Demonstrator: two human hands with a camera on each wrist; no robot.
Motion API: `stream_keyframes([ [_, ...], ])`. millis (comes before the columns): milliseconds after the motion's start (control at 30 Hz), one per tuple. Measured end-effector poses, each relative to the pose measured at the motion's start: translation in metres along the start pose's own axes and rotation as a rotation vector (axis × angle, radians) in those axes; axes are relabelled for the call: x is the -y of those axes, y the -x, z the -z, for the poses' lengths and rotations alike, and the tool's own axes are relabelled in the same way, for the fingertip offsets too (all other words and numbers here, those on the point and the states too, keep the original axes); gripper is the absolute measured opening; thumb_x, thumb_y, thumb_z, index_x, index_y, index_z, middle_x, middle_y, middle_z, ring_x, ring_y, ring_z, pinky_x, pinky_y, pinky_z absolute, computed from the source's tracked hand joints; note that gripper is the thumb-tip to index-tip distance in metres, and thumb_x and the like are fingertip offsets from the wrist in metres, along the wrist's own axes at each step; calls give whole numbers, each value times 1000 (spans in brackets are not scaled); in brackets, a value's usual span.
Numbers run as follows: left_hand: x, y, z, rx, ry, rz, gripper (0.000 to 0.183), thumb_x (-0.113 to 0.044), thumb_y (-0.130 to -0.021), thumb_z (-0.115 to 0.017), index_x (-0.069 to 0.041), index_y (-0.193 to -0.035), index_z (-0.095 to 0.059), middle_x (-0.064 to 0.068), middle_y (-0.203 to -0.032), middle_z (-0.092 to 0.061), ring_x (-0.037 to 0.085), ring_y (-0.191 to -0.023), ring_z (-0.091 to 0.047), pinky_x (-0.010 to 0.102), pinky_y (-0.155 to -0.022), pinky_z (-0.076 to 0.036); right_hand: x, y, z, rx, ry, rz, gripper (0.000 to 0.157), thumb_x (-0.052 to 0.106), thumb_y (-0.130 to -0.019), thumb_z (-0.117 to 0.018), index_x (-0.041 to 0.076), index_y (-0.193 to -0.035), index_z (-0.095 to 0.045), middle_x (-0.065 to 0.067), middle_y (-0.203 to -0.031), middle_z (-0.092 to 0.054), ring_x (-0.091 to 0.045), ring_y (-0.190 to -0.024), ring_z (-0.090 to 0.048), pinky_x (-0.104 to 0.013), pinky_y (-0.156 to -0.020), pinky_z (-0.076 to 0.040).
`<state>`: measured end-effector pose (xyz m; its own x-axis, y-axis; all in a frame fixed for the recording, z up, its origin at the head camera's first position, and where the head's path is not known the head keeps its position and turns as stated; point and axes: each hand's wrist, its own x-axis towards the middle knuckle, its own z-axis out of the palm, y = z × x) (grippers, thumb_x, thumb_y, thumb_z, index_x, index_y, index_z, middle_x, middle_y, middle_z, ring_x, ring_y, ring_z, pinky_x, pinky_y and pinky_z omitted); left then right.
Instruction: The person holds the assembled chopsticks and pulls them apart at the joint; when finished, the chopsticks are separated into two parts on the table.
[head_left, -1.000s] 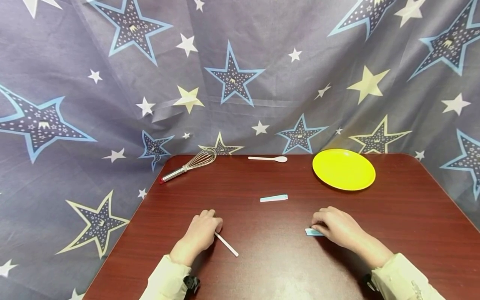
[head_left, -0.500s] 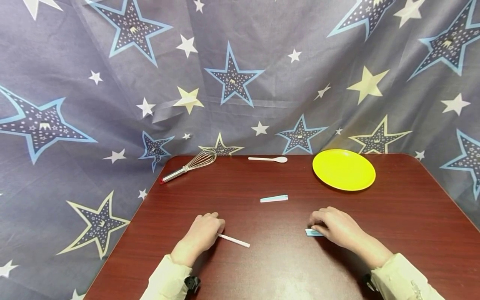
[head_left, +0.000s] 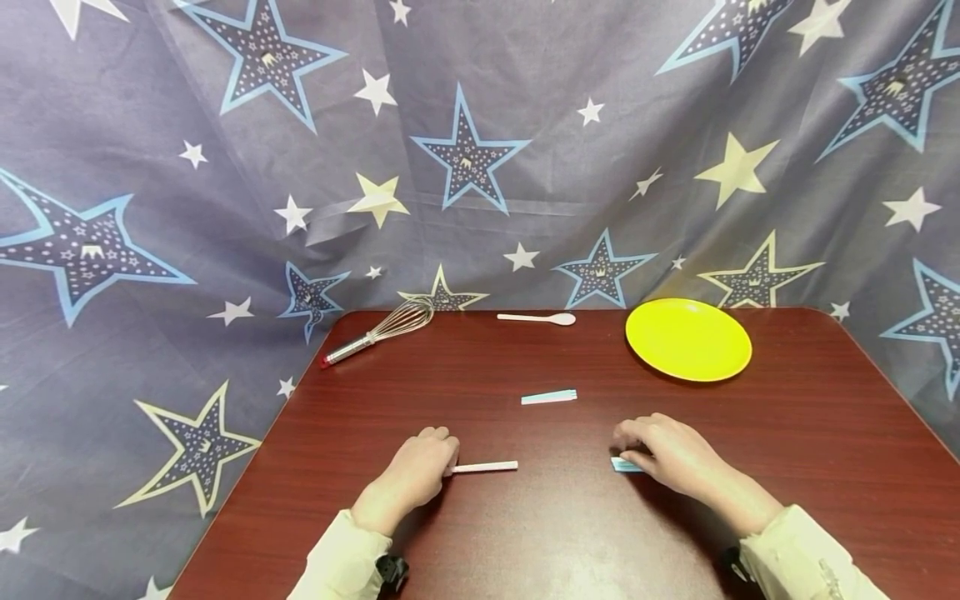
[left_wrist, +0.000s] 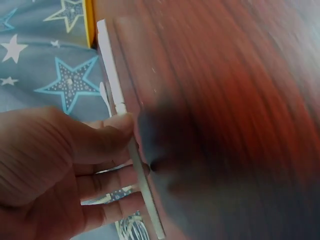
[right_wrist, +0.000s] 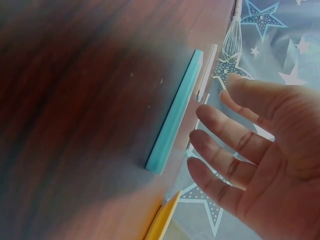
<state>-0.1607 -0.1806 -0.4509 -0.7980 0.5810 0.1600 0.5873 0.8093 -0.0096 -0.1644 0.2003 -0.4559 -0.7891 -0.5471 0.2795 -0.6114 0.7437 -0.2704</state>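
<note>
My left hand [head_left: 420, 467] pinches a thin white stick [head_left: 486, 467] by its left end, low over the table. The left wrist view shows the thumb pressed on the stick [left_wrist: 111, 65], with the fingers behind it. Beneath my right hand [head_left: 663, 454] lies a flat light-blue strip [head_left: 626, 465], its right part hidden in the head view. In the right wrist view the relaxed, slightly bent fingers [right_wrist: 240, 145] are apart from this teal strip [right_wrist: 175, 117]. A similar pale blue and white strip [head_left: 549, 397] lies farther back, between the hands.
Along the back of the brown table [head_left: 555, 533] are a metal whisk [head_left: 382, 330] with a red end at left, a white spoon [head_left: 537, 318] in the middle and a yellow plate [head_left: 688, 340] at right. A star-patterned cloth [head_left: 480, 167] hangs behind.
The stick in my left hand has swung from slanting toward me to lying nearly level, pointing right. That hand has shifted slightly right. The right hand has barely moved; its fingers edged left.
</note>
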Motion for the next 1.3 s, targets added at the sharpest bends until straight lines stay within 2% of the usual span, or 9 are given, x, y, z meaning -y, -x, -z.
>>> stream_keyframes([
  [200, -15, -13, -2, 7, 114, -7, 35, 4, -75, -73, -15, -75, -45, -6, -67, -41, 16, -64, -49, 30, -58, -43, 3, -1, -2, -27, -1, 26, 20, 13, -81, -78, 18, -96, -67, 8, -86, -64, -14, -80, -59, -35, -69, -50],
  [333, -28, -22, -5, -14, 192, -13, 30, -1, -82, -71, -15, -80, -44, -7, -64, -40, 12, -57, -45, 29, -54, -41, 8, -4, -4, -79, 7, 56, 19, 16, -82, -77, 18, -99, -68, 7, -91, -64, -15, -84, -60, -37, -73, -51],
  [467, -39, -30, -7, -32, 247, -33, 22, -6, -89, -66, -14, -85, -46, -9, -66, -43, 10, -59, -47, 28, -55, -42, 15, -8, -3, -125, 4, 62, 22, 18, -83, -77, 16, -103, -69, 5, -97, -64, -16, -91, -62, -38, -78, -51],
  [667, -57, -41, -8, -48, 270, -65, 16, -16, -93, -65, -15, -92, -49, -8, -68, -50, 12, -62, -55, 29, -57, -45, 28, -17, -5, -156, -52, 99, 25, 18, -85, -75, 12, -108, -68, 3, -101, -66, -14, -93, -63, -38, -81, -52],
  [900, -79, -56, -7, -74, 287, -107, 15, -20, -94, -63, -16, -97, -49, -7, -72, -54, 10, -63, -56, 27, -56, -45, 43, -26, -11, -133, -96, 181, 23, 20, -87, -73, 13, -107, -66, 3, -92, -65, -10, -82, -61, -34, -72, -52],
  [1000, -87, -61, -7, -68, 301, -123, 14, -21, -96, -61, -16, -99, -48, -7, -74, -56, 8, -63, -54, 25, -55, -43, 47, -28, -12, -102, -103, 197, 17, 22, -88, -73, 16, -102, -66, 11, -84, -61, -5, -75, -58, -30, -68, -51],
  [1100, -93, -64, -5, -78, 293, -138, 13, -24, -98, -58, -16, -100, -49, -7, -77, -58, 7, -64, -56, 24, -56, -44, 50, -29, -12, -84, -104, 199, 10, 20, -88, -72, 19, -91, -63, 16, -75, -53, -3, -66, -51, -27, -62, -47],
  [1200, -97, -67, -4, -90, 267, -147, 11, -26, -99, -55, -15, -99, -52, -7, -80, -61, 8, -68, -60, 25, -59, -47, 51, -29, -12, -82, -62, 188, 18, 20, -88, -71, 22, -78, -56, 16, -69, -48, -4, -59, -47, -27, -57, -44],
  [1300, -99, -69, -3, -91, 239, -161, 14, -27, -100, -53, -16, -93, -59, -9, -78, -61, 9, -70, -62, 26, -60, -48, 51, -28, -11, -77, -13, 180, 25, 21, -88, -70, 22, -73, -50, 15, -66, -47, -6, -57, -46, -28, -54, -42],
])
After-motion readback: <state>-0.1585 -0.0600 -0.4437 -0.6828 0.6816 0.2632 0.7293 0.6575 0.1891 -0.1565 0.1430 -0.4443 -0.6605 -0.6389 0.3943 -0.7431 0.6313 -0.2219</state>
